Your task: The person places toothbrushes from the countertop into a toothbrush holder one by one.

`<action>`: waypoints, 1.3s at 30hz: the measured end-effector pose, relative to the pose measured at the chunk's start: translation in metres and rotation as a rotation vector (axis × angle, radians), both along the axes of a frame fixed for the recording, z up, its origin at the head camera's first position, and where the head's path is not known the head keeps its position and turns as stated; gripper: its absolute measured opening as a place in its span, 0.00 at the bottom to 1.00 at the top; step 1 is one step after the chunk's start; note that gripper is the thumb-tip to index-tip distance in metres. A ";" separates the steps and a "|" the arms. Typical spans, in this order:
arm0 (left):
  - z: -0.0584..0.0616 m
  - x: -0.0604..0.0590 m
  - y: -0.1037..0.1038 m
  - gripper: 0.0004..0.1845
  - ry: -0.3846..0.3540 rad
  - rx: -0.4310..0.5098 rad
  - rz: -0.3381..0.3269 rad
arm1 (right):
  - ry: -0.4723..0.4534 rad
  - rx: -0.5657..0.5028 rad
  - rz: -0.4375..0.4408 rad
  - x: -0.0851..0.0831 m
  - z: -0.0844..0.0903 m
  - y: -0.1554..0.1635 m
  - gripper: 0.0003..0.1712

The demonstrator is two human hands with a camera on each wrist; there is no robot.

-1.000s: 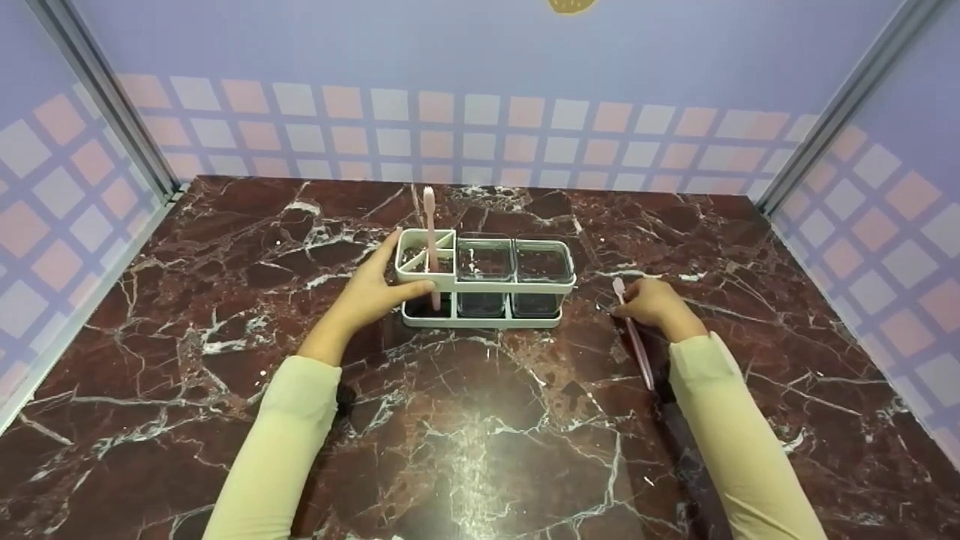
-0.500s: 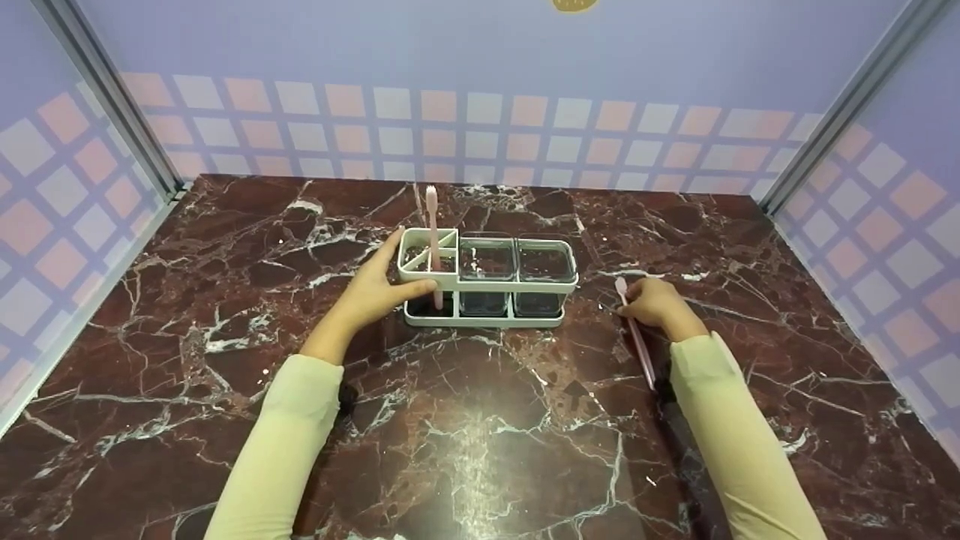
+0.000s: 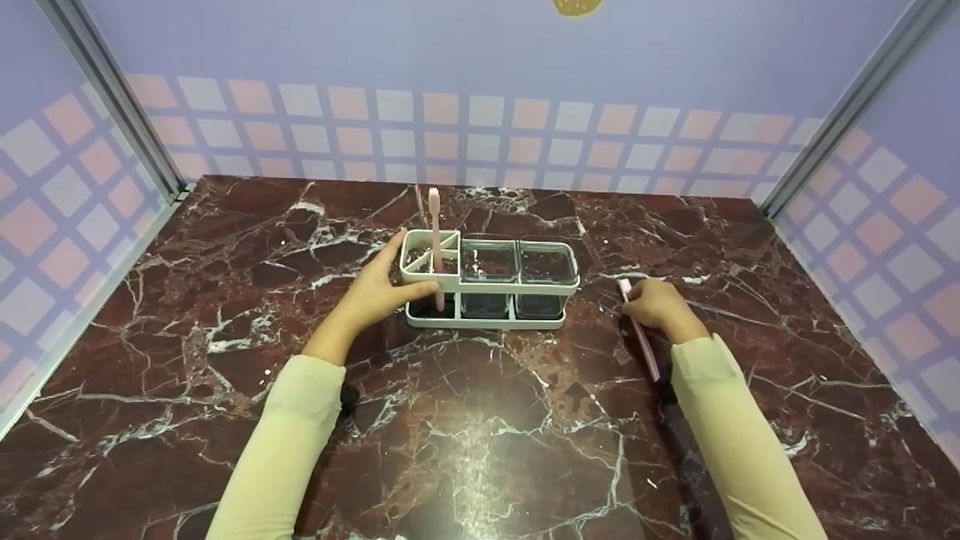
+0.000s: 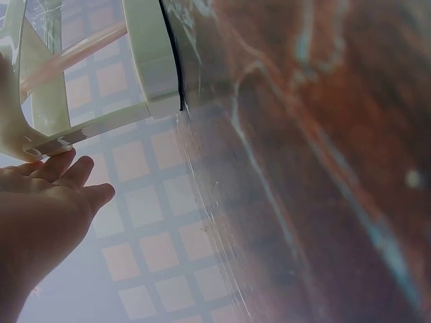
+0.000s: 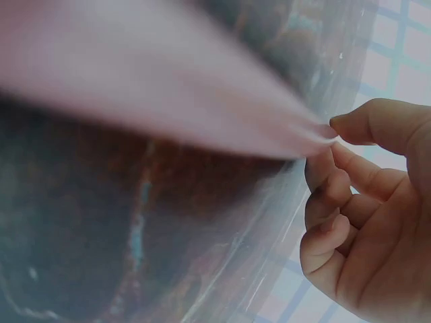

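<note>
A white toothbrush holder [image 3: 517, 287] stands on the marble-patterned surface, a pink toothbrush [image 3: 436, 225] upright in its divided left section. My left hand [image 3: 371, 292] grips the holder's left end, thumb along the front rim and fingers round the back corner. In the left wrist view, several fingertips of the left hand [image 4: 54, 208] touch the rim. To the right, my right hand [image 3: 658, 304] pinches another pink toothbrush [image 3: 645, 351] near its head between thumb and index finger. Its handle slants toward me. The right wrist view shows this toothbrush [image 5: 155, 87] large and blurred.
Two clear square cups, the left cup [image 3: 487, 260] and the right cup [image 3: 546, 262], sit side by side in the holder. A tiled-pattern back wall [image 3: 480, 135] and side walls with grey metal corner posts [image 3: 832, 112] enclose the surface.
The toothbrush in my right hand has turned slightly, showing more white bristles, and its handle end has shifted a little up. My left hand keeps its grip on the holder.
</note>
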State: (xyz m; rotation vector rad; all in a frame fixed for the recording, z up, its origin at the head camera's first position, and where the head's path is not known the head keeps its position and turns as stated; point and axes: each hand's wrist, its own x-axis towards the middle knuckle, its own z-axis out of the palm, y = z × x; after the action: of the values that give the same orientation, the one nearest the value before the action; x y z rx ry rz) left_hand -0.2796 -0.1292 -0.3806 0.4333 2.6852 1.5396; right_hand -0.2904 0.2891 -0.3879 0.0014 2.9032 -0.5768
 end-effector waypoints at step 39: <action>0.000 0.000 0.001 0.56 -0.006 -0.019 0.007 | 0.338 -0.485 0.057 0.016 0.151 -0.120 0.20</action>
State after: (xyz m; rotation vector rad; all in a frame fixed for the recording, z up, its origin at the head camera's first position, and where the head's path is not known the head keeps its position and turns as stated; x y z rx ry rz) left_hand -0.2797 -0.1287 -0.3802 0.4186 2.6981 1.5127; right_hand -0.2745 0.1689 -0.2365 -0.2655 2.9702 -1.3710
